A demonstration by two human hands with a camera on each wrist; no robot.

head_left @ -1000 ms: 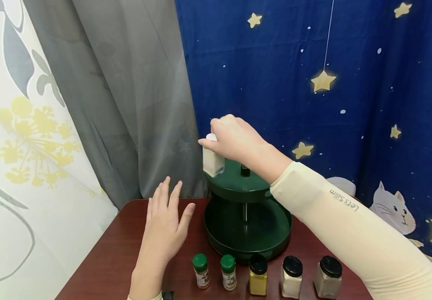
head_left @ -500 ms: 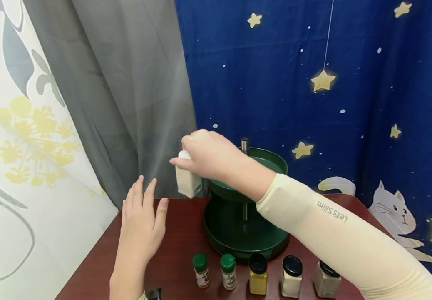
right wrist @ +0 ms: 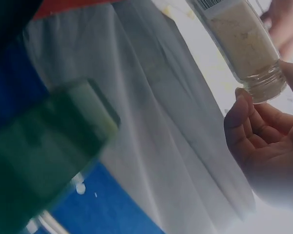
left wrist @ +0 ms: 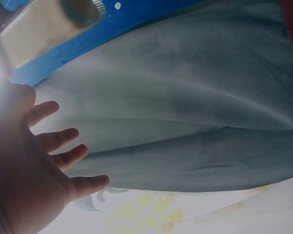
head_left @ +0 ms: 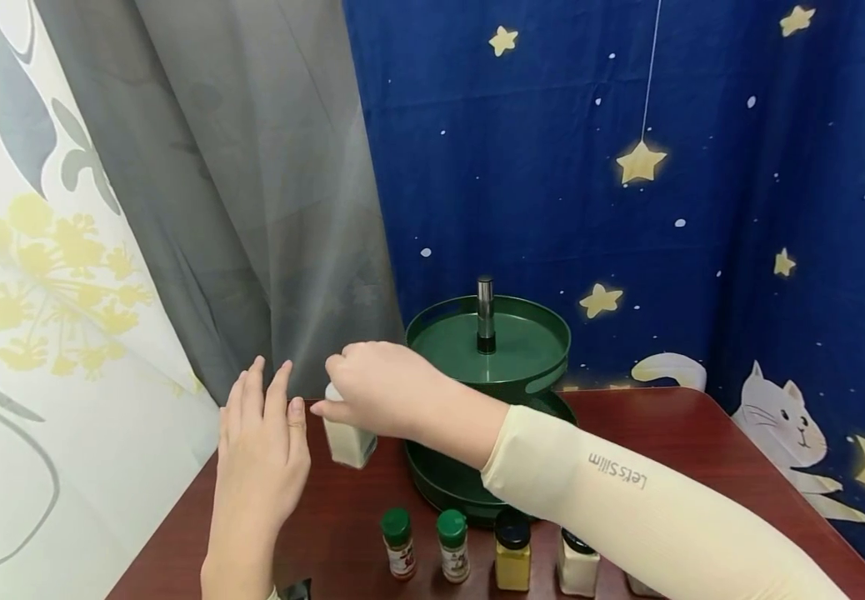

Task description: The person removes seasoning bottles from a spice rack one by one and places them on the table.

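My right hand point(head_left: 395, 392) grips a square spice jar point(head_left: 350, 444) of pale powder by its neck and white cap. It holds the jar upright above the table point(head_left: 342, 508), just right of my left hand point(head_left: 260, 454). In the right wrist view, the fingers point(right wrist: 239, 114) curl round the jar's threaded neck, and a barcode label shows on its side. My left hand holds nothing; its fingers are straight and spread. In the left wrist view, the jar point(left wrist: 39, 36) is seen blurred beyond the left thumb. A dark green two-tier rack point(head_left: 440, 346) stands behind the right wrist.
Along the table's front stand two green-capped shakers point(head_left: 398, 550), a jar of yellow powder point(head_left: 512, 567), and a black-capped pale jar point(head_left: 577, 575). Another jar is mostly hidden under the right sleeve point(head_left: 627, 492). Grey and blue curtains point(head_left: 477, 167) hang behind.
My right hand has brought the jar from over the rack's upper tray, left and down, towards my left hand. The left hand has shifted left. The upper tray is uncovered.
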